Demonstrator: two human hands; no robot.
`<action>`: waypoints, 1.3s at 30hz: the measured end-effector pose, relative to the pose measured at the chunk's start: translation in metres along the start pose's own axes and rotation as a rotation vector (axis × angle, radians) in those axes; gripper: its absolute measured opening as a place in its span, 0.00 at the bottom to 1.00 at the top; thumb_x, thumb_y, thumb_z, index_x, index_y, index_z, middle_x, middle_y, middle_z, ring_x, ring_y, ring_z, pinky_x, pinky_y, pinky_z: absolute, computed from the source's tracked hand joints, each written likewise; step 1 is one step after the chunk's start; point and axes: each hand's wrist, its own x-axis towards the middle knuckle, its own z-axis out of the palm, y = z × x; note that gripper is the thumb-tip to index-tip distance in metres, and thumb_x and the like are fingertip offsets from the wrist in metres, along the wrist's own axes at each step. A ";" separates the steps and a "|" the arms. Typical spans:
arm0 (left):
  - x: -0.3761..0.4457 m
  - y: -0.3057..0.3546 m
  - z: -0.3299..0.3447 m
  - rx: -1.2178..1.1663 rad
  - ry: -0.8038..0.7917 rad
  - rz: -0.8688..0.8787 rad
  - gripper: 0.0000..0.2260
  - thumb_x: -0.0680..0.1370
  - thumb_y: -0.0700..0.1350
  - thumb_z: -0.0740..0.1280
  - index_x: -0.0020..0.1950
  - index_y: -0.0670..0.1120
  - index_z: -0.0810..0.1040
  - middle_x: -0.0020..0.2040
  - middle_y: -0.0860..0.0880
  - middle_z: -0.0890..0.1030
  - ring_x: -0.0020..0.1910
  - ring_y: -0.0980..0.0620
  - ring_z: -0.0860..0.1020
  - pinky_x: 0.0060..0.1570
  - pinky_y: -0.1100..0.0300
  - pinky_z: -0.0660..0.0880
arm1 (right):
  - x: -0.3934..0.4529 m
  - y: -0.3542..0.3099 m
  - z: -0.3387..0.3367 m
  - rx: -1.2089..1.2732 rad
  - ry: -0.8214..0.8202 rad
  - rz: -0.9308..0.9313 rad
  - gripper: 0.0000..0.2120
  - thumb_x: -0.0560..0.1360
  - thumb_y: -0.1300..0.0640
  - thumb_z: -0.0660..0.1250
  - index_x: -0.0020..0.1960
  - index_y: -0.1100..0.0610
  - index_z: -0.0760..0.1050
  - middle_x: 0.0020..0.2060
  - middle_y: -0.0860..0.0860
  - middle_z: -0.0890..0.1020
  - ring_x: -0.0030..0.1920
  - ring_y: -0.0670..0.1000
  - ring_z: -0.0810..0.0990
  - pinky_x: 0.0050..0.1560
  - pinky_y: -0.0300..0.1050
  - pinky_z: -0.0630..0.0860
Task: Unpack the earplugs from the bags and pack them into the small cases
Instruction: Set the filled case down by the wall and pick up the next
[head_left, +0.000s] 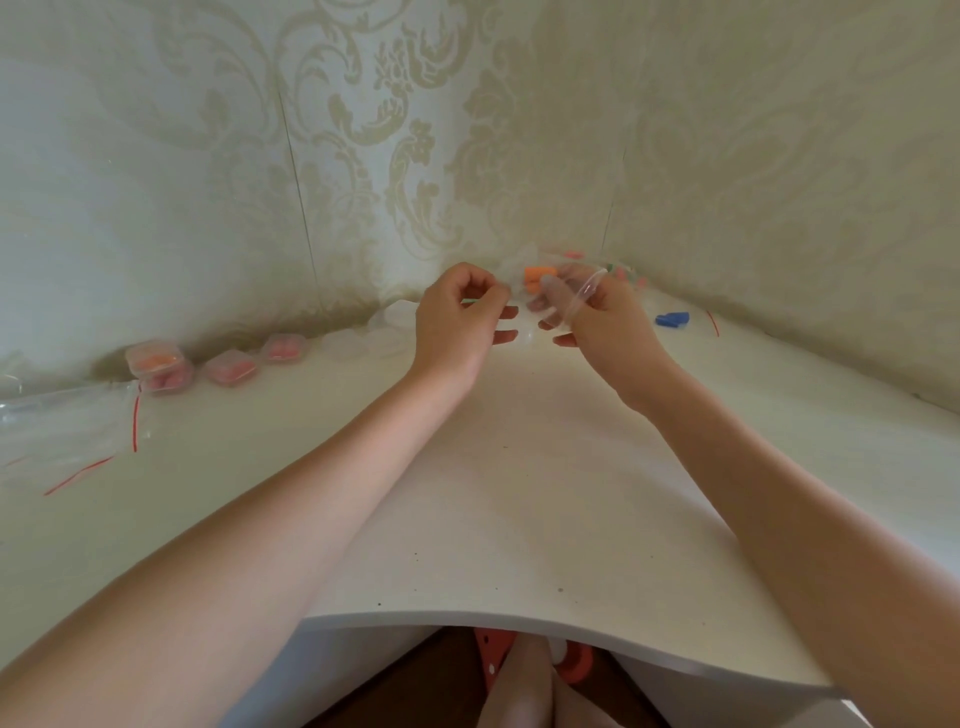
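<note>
White table (519, 493) against patterned wallpaper: your left hand (460, 317) and right hand (597, 312) both pinch the clear plastic bag (550, 291) with orange foam earplugs (540, 275), far centre. Pull sharply and they may scatter.

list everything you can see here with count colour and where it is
held bag: one, clear, orange earplugs inside, between both hands above the table
filled cases: about four, clear with pink or orange inside, far left by the wall
empty cases: several, clear, exact count unclear, left of the hands
empty bags: a few, clear with red strips, left edge
blue earplugs: count unclear, right of the hands
table: one, white
left hand: pinches the bag
right hand: grips the bag
</note>
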 end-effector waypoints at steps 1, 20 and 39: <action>0.001 -0.001 -0.001 0.000 0.029 -0.007 0.03 0.76 0.36 0.63 0.42 0.40 0.74 0.42 0.45 0.77 0.38 0.52 0.81 0.35 0.59 0.80 | 0.000 0.000 0.000 -0.002 -0.002 0.006 0.10 0.81 0.52 0.60 0.55 0.51 0.78 0.40 0.43 0.81 0.35 0.37 0.77 0.38 0.32 0.75; 0.015 0.003 -0.027 -0.023 0.266 0.035 0.12 0.74 0.32 0.63 0.48 0.46 0.63 0.40 0.43 0.77 0.31 0.48 0.80 0.35 0.56 0.81 | -0.002 0.010 0.000 0.177 -0.056 0.189 0.12 0.77 0.69 0.58 0.48 0.61 0.80 0.39 0.57 0.80 0.33 0.48 0.83 0.41 0.40 0.82; -0.063 0.062 -0.235 1.029 0.473 0.131 0.08 0.72 0.36 0.64 0.42 0.47 0.79 0.38 0.50 0.79 0.35 0.48 0.76 0.39 0.58 0.71 | -0.001 0.011 -0.003 0.055 -0.106 0.366 0.18 0.67 0.78 0.50 0.29 0.62 0.70 0.37 0.56 0.77 0.33 0.50 0.75 0.28 0.34 0.72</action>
